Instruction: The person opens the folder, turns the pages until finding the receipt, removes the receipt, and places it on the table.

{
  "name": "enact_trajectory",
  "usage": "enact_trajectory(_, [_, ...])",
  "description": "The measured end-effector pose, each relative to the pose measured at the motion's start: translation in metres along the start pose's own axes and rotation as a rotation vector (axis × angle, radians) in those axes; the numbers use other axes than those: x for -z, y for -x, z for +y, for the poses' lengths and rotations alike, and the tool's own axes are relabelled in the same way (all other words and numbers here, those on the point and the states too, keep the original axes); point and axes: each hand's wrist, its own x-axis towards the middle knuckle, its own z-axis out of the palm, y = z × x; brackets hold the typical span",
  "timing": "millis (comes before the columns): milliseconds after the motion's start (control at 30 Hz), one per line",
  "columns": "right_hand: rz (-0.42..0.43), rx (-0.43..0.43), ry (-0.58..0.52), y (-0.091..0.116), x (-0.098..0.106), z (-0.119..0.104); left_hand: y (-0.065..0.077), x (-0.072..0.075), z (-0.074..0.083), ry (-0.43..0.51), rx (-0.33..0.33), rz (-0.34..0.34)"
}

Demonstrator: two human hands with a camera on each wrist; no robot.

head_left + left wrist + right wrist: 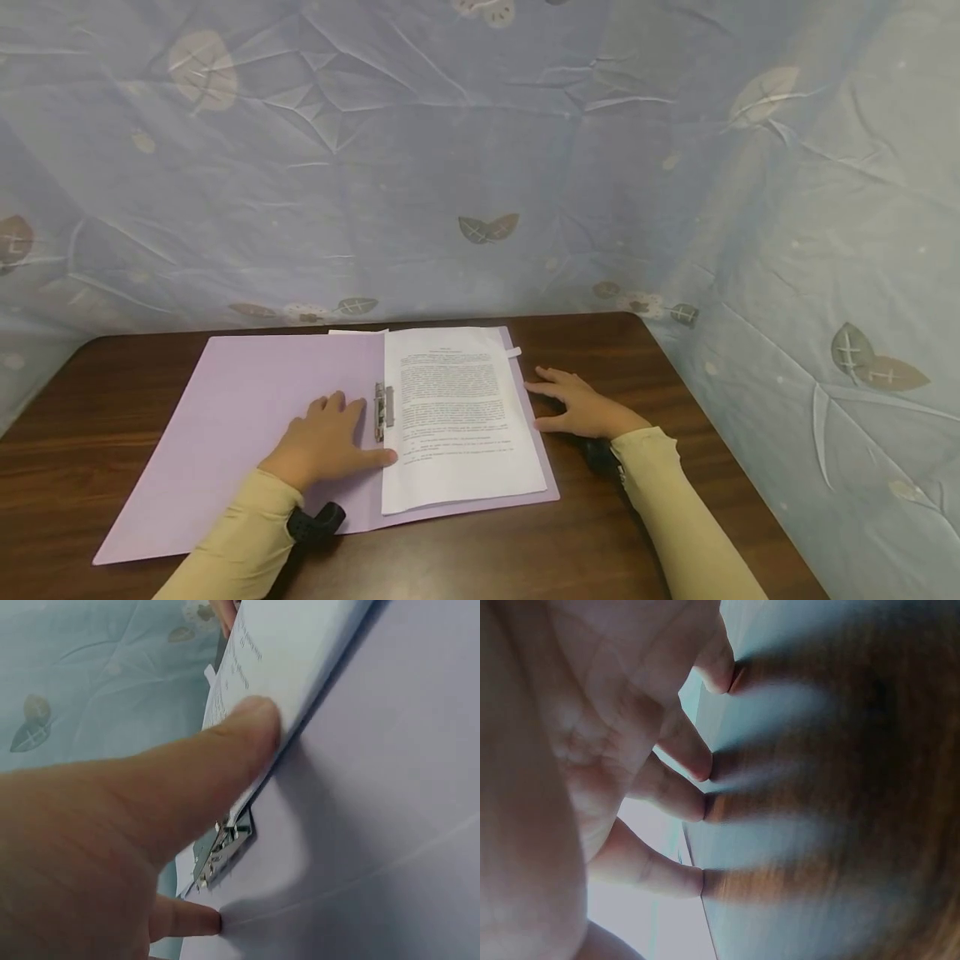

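Note:
A purple folder (247, 417) lies spread flat on the table, with a stack of printed sheets (457, 425) on its right half. A metal clip (384, 412) sits at the left edge of the sheets, by the fold; the left wrist view also shows this clip (225, 851). My left hand (322, 442) rests on the folder left of the clip, its thumb on the lower left edge of the top sheet. Fingers spread, my right hand (577, 404) touches the table along the folder's right edge. In the right wrist view its fingertips (694, 881) meet the wood.
The dark wooden table (600, 533) runs back to a hanging cloth (420, 167) with leaf prints, which also hangs along the right side. A small white tab (513, 352) juts from the folder's right edge. Another white paper edge (352, 332) shows behind the folder.

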Motion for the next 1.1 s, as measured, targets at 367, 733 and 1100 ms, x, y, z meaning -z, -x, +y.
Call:
enact_trajectory(367, [0.0,-0.027,-0.001,-0.0004,-0.002,0.0023,-0.002,-0.0025,0.0044,0.007,0.015,0.012])
enact_trajectory(733, [0.001,-0.017,-0.007,-0.0042,0.0008,0.0039,-0.007,-0.0067,0.0025,0.018,0.02,0.038])
enact_trajectory(1100, [0.006,-0.014,0.003,-0.0031,-0.0003,0.0019,-0.0042,-0.004,0.0055,0.037,0.031,0.024])
